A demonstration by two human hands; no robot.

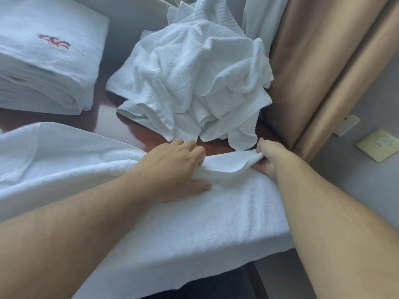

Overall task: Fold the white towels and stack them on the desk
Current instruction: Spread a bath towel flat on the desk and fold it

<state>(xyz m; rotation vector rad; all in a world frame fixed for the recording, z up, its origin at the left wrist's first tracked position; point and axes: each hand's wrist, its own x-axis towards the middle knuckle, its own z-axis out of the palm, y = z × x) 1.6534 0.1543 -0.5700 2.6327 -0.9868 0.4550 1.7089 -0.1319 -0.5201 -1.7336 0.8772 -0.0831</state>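
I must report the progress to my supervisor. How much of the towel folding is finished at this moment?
Done: a stack of folded towels sits at the desk's far left. In hand: the left hand and right hand both pinch the far edge of one spread towel, not yet folded. Left: a heap of unfolded towels lies behind on the desk.

Nubby white terry towel (194, 212); glossy reddish wooden desk (216, 145); satiny curtain (313, 67).
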